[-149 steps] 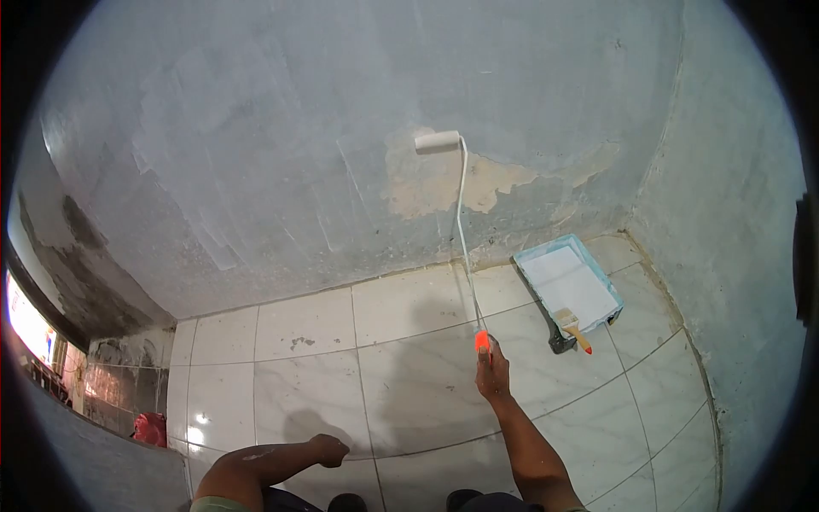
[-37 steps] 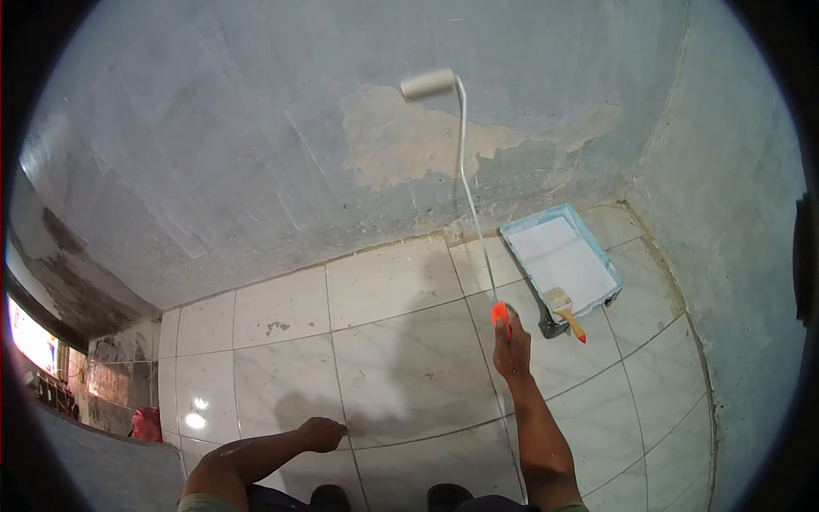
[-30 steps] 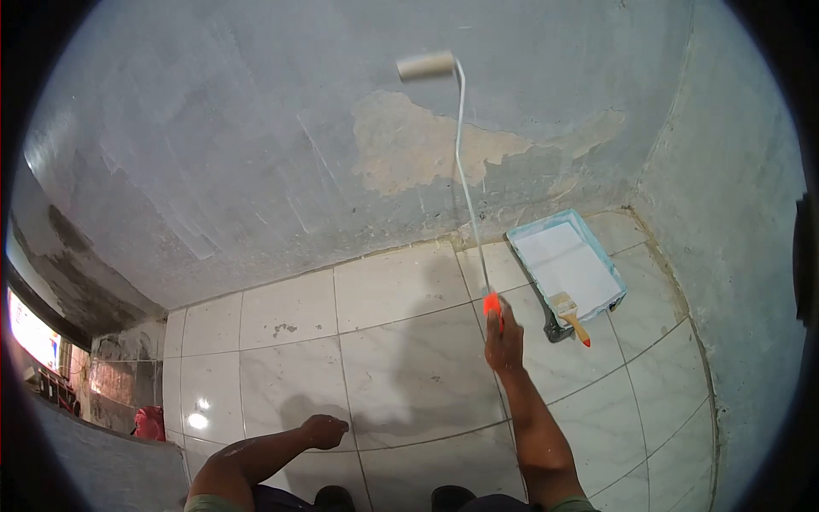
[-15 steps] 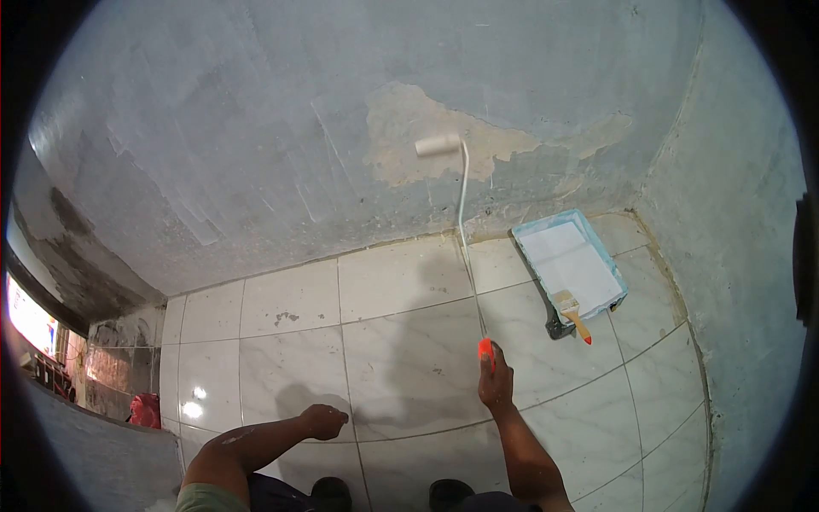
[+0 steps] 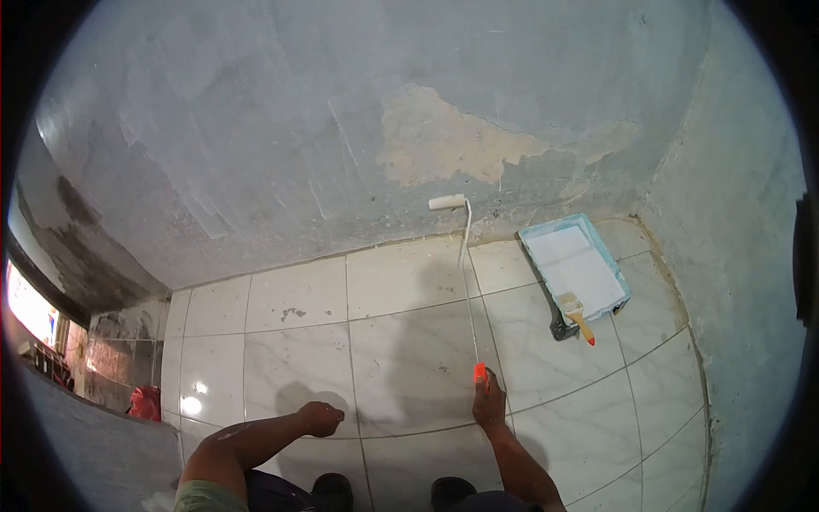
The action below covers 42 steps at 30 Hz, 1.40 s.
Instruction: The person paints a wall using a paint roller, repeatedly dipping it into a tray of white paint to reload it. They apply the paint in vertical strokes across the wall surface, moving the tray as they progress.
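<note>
My right hand point(image 5: 490, 404) is closed around the orange handle point(image 5: 480, 373) of a paint roller. The roller's long thin rod reaches forward, and its white sleeve point(image 5: 447, 202) is at the lower part of the grey wall, below a patch of peeled paint point(image 5: 452, 141). My left hand point(image 5: 321, 419) hangs over the floor tiles, curled into a fist with nothing visible in it. Right of the roller stands a light blue paint tray point(image 5: 533, 229) with white paint. A paintbrush point(image 5: 577, 318) with a wooden, red-tipped handle rests across its near edge.
White marbled tiles point(image 5: 299, 358) cover the floor up to the wall's base. Another grey wall point(image 5: 746, 256) closes off the right side. A low grey ledge point(image 5: 94, 444) and a red object point(image 5: 145, 403) are at the left. My dark shoes point(image 5: 333, 492) show at the bottom.
The roller's sleeve has moved down the wall, from the peeled patch to below it. My right hand has drawn back slightly toward me. My left hand stays curled in nearly the same place.
</note>
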Each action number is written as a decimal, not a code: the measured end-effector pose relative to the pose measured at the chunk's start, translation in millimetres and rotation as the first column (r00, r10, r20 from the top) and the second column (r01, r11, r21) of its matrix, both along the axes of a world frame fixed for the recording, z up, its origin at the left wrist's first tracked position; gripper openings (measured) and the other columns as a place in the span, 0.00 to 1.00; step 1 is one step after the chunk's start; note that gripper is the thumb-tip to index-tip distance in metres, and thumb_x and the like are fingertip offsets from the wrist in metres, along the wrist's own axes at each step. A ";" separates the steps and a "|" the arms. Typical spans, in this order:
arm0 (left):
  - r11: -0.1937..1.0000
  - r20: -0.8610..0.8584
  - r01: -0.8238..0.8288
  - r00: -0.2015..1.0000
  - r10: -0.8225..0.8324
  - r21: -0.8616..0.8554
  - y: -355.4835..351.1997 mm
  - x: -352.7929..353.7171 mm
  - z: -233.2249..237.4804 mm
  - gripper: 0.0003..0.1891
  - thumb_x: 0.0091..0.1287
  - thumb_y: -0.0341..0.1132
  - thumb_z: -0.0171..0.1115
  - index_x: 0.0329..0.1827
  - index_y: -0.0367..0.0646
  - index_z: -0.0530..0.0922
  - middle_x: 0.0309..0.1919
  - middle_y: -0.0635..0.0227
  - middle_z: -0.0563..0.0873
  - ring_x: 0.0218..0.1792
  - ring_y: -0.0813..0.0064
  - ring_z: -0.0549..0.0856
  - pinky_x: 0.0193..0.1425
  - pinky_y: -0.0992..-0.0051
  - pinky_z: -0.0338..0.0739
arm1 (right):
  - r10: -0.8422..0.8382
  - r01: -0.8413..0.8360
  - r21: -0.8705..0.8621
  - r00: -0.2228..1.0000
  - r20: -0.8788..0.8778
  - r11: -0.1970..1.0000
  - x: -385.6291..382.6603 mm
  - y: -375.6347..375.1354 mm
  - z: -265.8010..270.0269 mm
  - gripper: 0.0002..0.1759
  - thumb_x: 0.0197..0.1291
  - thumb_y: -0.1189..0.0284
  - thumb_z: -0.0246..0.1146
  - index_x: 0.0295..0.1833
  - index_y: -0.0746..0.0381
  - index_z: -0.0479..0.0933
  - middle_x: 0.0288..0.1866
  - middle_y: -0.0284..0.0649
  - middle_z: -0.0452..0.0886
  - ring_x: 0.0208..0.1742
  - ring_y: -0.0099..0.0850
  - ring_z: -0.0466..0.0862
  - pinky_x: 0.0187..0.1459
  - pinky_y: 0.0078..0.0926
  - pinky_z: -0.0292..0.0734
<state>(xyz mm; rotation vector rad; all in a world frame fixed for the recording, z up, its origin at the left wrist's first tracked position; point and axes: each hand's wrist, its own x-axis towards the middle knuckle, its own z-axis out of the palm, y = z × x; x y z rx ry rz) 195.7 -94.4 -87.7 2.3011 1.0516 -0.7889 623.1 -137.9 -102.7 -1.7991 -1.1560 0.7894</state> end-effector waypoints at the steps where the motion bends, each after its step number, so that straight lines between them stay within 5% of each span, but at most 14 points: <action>1: 1.000 0.048 -0.007 0.999 0.006 0.018 1.6 -0.3 -2.0 0.14 0.71 0.38 0.51 0.52 0.46 0.81 0.43 0.54 0.88 0.49 0.52 0.87 0.54 0.53 0.82 | 0.006 -0.005 0.022 0.999 -0.034 1.000 -0.5 1.9 1.7 0.25 0.77 0.59 0.48 0.68 0.64 0.71 0.58 0.60 0.81 0.60 0.58 0.81 0.59 0.48 0.76; 4: 0.999 0.055 -0.038 0.998 0.037 0.022 3.4 10.3 3.8 0.14 0.71 0.38 0.50 0.52 0.46 0.81 0.45 0.54 0.88 0.50 0.52 0.87 0.56 0.52 0.81 | 0.022 -0.023 0.051 1.000 0.019 0.998 5.6 4.4 -8.0 0.24 0.77 0.57 0.48 0.68 0.60 0.70 0.56 0.58 0.82 0.56 0.61 0.81 0.55 0.54 0.77; 12: 0.999 0.083 -0.031 0.996 0.029 0.029 -1.2 11.8 2.8 0.16 0.72 0.39 0.47 0.54 0.45 0.81 0.47 0.53 0.88 0.51 0.51 0.86 0.56 0.52 0.80 | -0.020 0.018 0.012 0.993 0.118 1.000 55.7 -26.6 -17.1 0.28 0.75 0.52 0.50 0.69 0.61 0.72 0.57 0.57 0.82 0.57 0.60 0.82 0.57 0.50 0.77; 16: 0.999 0.006 -0.030 1.000 0.030 -0.044 -3.9 12.3 6.6 0.17 0.73 0.39 0.46 0.55 0.45 0.81 0.47 0.52 0.88 0.52 0.50 0.86 0.57 0.52 0.80 | -0.144 0.145 -0.007 0.987 0.078 0.989 100.0 -25.5 -0.8 0.27 0.76 0.54 0.52 0.67 0.62 0.74 0.54 0.59 0.84 0.57 0.56 0.84 0.57 0.43 0.78; 27: 1.000 -0.043 -0.020 0.999 0.020 0.000 -1.2 18.4 16.8 0.17 0.72 0.40 0.47 0.57 0.47 0.80 0.50 0.56 0.88 0.54 0.51 0.86 0.58 0.52 0.80 | -0.111 0.102 0.110 0.991 0.075 0.989 146.7 4.5 -31.8 0.26 0.75 0.54 0.51 0.66 0.62 0.75 0.49 0.57 0.85 0.51 0.53 0.86 0.52 0.40 0.78; 31: 1.000 -0.068 0.004 0.998 -0.006 -0.025 -2.1 16.5 24.5 0.17 0.71 0.38 0.48 0.57 0.47 0.81 0.50 0.56 0.88 0.54 0.53 0.86 0.58 0.54 0.80 | -0.075 0.075 0.000 0.997 -0.012 0.997 155.1 0.2 -19.6 0.27 0.76 0.54 0.50 0.65 0.62 0.75 0.49 0.56 0.85 0.51 0.53 0.86 0.53 0.42 0.78; 37: 1.000 -0.078 0.028 0.997 -0.027 0.012 9.6 12.2 10.9 0.17 0.71 0.38 0.48 0.57 0.47 0.81 0.52 0.57 0.88 0.55 0.54 0.86 0.59 0.55 0.80 | -0.086 0.071 0.144 0.992 0.096 0.987 171.8 3.8 -32.8 0.24 0.75 0.57 0.51 0.61 0.65 0.77 0.49 0.56 0.85 0.52 0.52 0.85 0.54 0.40 0.78; 39: 1.000 -0.048 0.004 0.999 -0.003 0.010 9.5 16.7 11.3 0.17 0.71 0.38 0.48 0.57 0.47 0.81 0.52 0.57 0.88 0.56 0.55 0.86 0.59 0.55 0.80 | -0.021 -0.013 0.126 0.964 0.267 0.992 183.4 3.3 -32.4 0.25 0.76 0.56 0.50 0.60 0.66 0.77 0.47 0.58 0.84 0.49 0.55 0.85 0.52 0.42 0.78; 42: 1.000 -0.022 -0.010 1.000 0.011 0.019 3.6 26.8 21.5 0.17 0.71 0.38 0.48 0.57 0.47 0.81 0.52 0.57 0.88 0.56 0.55 0.85 0.59 0.55 0.80 | -0.070 0.053 0.201 0.994 0.080 0.978 182.4 10.7 -21.4 0.26 0.76 0.55 0.50 0.62 0.66 0.76 0.46 0.60 0.82 0.47 0.58 0.83 0.51 0.44 0.77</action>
